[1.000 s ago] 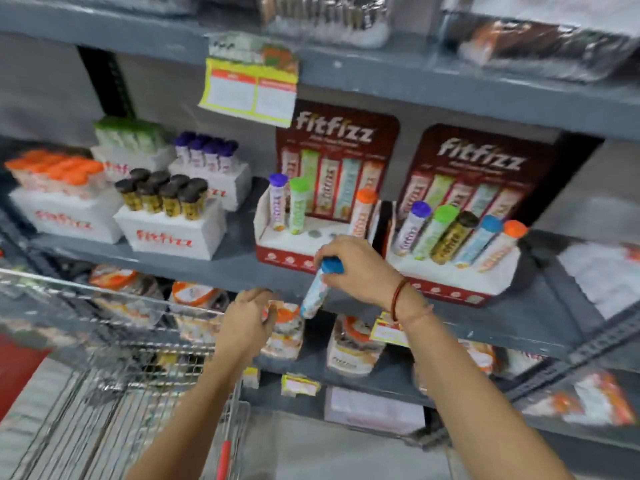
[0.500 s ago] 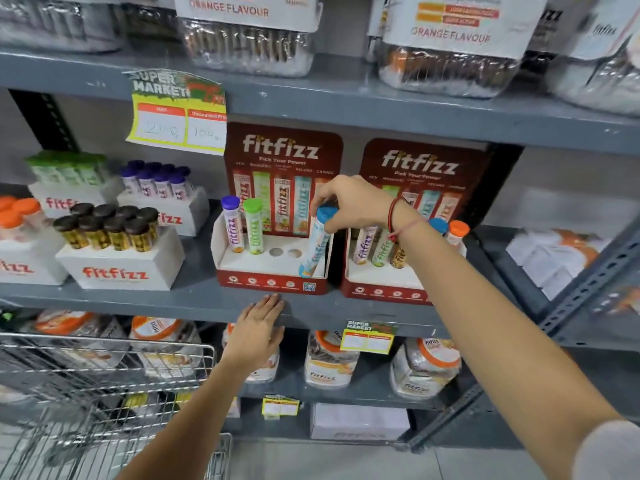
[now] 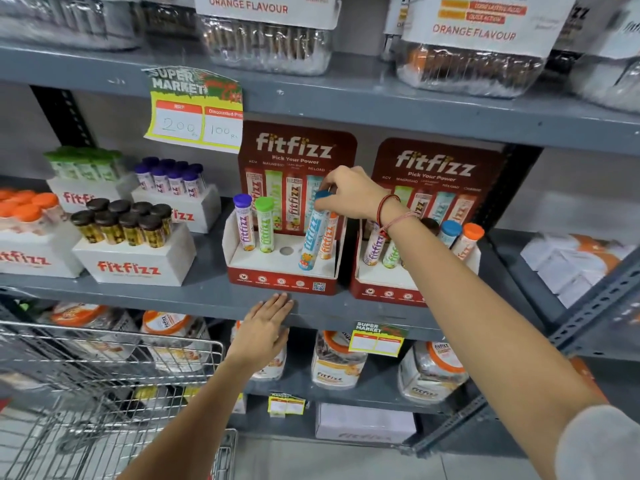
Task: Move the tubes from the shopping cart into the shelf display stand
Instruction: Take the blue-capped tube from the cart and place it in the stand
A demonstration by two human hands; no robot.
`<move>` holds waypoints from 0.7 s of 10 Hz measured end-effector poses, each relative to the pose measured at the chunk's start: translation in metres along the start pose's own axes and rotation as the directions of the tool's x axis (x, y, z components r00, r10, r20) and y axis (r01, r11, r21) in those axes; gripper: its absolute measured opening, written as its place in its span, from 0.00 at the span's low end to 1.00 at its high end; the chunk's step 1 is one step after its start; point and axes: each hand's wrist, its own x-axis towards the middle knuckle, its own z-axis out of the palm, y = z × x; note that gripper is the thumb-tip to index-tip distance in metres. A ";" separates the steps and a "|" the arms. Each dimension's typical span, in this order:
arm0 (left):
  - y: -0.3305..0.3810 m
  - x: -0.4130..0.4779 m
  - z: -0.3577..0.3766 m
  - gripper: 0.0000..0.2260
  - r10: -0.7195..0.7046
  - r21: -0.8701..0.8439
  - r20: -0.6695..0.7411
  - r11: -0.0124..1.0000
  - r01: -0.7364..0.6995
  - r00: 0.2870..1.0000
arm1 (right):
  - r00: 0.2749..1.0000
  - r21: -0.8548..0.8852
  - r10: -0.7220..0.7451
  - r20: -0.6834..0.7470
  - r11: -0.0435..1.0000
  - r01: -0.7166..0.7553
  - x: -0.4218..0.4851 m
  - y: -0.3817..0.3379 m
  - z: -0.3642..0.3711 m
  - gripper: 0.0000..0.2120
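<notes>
My right hand (image 3: 349,195) pinches the blue cap of a light-blue tube (image 3: 313,235), which leans with its foot on the white deck of the left red fitfizz display stand (image 3: 280,284). That stand holds a purple-capped tube (image 3: 244,223), a green-capped tube (image 3: 265,225) and an orange tube (image 3: 327,239) behind the blue one; one round hole (image 3: 286,251) shows open. My left hand (image 3: 265,332) rests flat with fingers spread against the grey shelf edge (image 3: 173,297) below the stand. The wire shopping cart (image 3: 104,393) is at lower left; its contents are not visible.
A second red display stand (image 3: 388,292) with several tubes sits right of the first, partly behind my right forearm. White fitfizz boxes of capped tubes (image 3: 131,268) fill the shelf's left. Jars stand on the shelves above and below. A yellow price tag (image 3: 195,128) hangs overhead.
My right hand lifted the blue tube from cart height up to the left stand and lowered its foot onto the deck. My left hand left the cart and now presses the shelf edge.
</notes>
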 end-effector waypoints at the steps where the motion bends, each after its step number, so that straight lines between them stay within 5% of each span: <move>1: 0.001 0.000 0.000 0.23 0.000 0.000 0.001 1.000 0.000 1.000 | 1.000 -0.018 -0.025 0.016 1.000 0.026 0.009 0.002 0.003 0.18; 4: -0.002 0.000 0.000 0.24 0.012 -0.009 0.006 1.000 -0.012 1.000 | 0.982 -0.146 -0.105 0.154 0.981 0.128 0.031 0.002 0.017 0.16; 7: -0.004 0.000 0.000 0.24 0.012 -0.010 0.020 1.000 -0.012 1.000 | 0.984 -0.221 -0.042 0.175 0.972 0.081 0.042 0.016 0.027 0.15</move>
